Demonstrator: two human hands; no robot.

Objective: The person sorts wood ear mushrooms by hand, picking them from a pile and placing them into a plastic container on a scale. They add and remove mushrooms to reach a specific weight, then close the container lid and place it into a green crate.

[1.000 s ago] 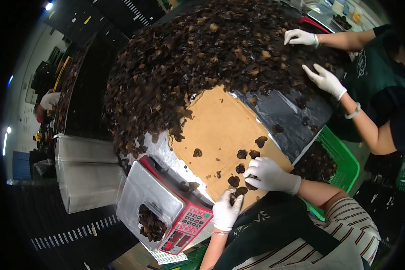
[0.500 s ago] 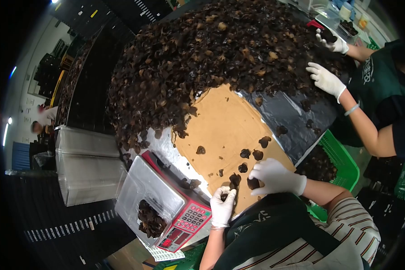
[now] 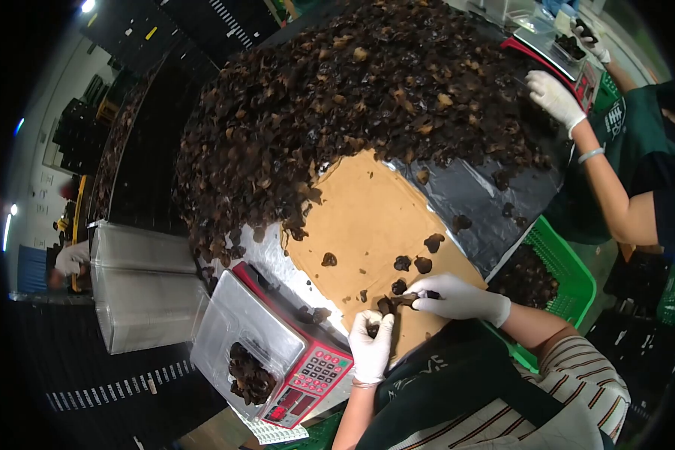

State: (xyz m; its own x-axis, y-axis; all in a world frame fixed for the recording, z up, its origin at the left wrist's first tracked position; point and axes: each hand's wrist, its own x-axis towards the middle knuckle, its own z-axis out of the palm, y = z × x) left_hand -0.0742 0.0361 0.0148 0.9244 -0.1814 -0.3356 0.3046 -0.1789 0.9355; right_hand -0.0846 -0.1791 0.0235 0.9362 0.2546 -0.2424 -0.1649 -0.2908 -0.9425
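Note:
My left hand (image 3: 371,351), in a white glove, is closed round dark wood ear mushrooms (image 3: 385,306) that poke out past the thumb. Close beside it, my gloved right hand (image 3: 461,298) pinches another brown wood ear mushroom (image 3: 406,299) between thumb and fingers. Both hands are over a tan cardboard sheet (image 3: 367,217), where several loose mushrooms (image 3: 423,265) lie. To the left, a red digital scale (image 3: 319,367) bears a clear plastic tray (image 3: 259,311) with a clump of wood ears (image 3: 249,373) in it.
A large heap of wood ear mushrooms (image 3: 352,82) covers the far table. Stacked clear plastic trays (image 3: 150,289) stand left. A green basket (image 3: 575,281) holds more mushrooms at right. A co-worker's gloved hand (image 3: 555,97) is near a second red scale (image 3: 536,49).
My right hand has closed on a mushroom and come nearer my left. The co-worker's one hand has moved to a tray at the second scale; the view has shifted slightly.

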